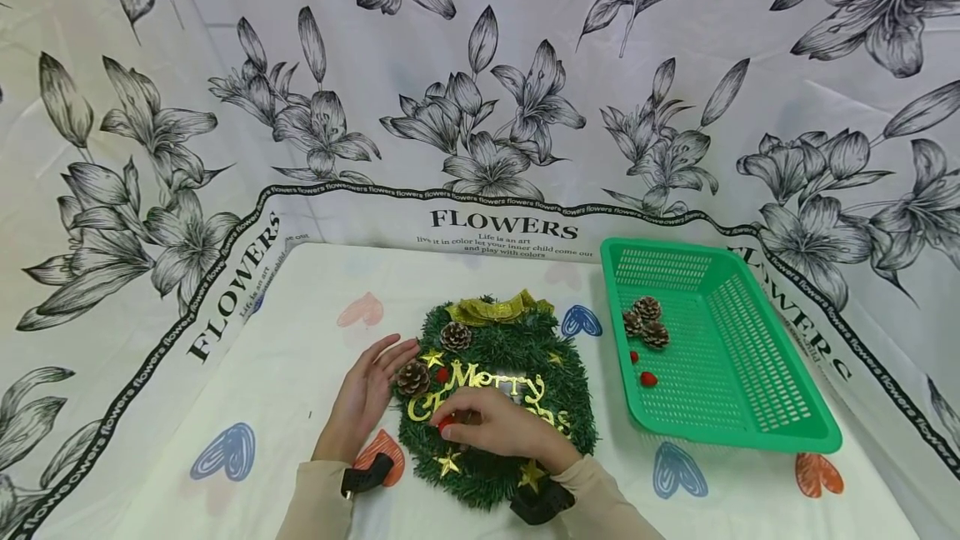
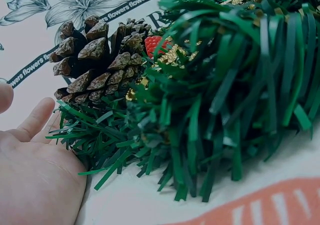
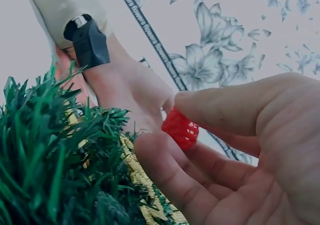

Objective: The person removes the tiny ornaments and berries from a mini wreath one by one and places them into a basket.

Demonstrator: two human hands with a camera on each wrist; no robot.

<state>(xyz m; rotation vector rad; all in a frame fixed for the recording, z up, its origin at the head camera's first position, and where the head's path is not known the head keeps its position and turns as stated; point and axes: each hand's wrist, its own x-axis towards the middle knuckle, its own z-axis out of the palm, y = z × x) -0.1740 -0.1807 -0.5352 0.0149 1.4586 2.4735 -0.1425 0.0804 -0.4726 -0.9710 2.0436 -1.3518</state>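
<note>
A green tinsel wreath (image 1: 491, 473) lies on the white cloth, bearing gold "Merry Christmas" lettering (image 1: 517, 382), gold stars and pine cones. My right hand (image 1: 498, 423) is over its lower left part, pinching a small red berry (image 3: 181, 128) between thumb and fingertips. At the wreath's left edge is my left hand (image 1: 367, 394), fingers extended beside a pine cone (image 2: 97, 60). Whether those fingers touch the cone cannot be told. A second red berry (image 1: 442, 375) sits on the wreath near that cone. Gold ribbon (image 1: 495, 309) runs along the top.
A green plastic basket (image 1: 750, 436) stands to the right of the wreath. Inside it, by the left wall, are pine cones (image 1: 655, 335) and red berries (image 1: 648, 378). Behind the table hangs a white cloth (image 1: 405, 48) printed with black flowers.
</note>
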